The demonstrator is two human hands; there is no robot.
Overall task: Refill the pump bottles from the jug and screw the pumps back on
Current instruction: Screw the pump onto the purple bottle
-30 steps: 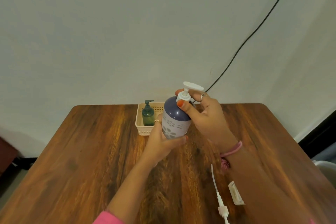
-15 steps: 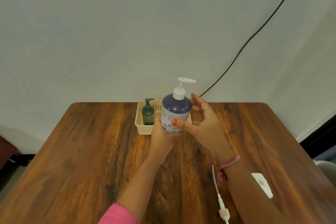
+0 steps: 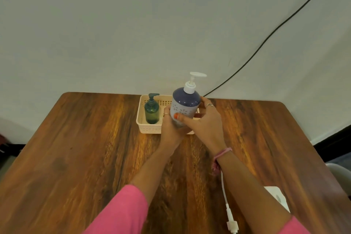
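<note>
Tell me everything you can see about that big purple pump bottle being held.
The purple pump bottle looks like plastic: a dark purple rounded shoulder, a pale lower body with a small flower pattern, and a white pump seated on its neck, nozzle pointing right. It leans slightly right, in front of the cream basket. The left hand grips it low, and the right hand wraps its right side.

Looks like a plain room in someone's home: a dark-grained wooden table (image 3: 79, 157) shoved against a bare off-white wall (image 3: 114, 24), a loose black cable (image 3: 266, 38) running down it, and a small cream plastic basket (image 3: 150, 129) of toiletry bottles.
</note>
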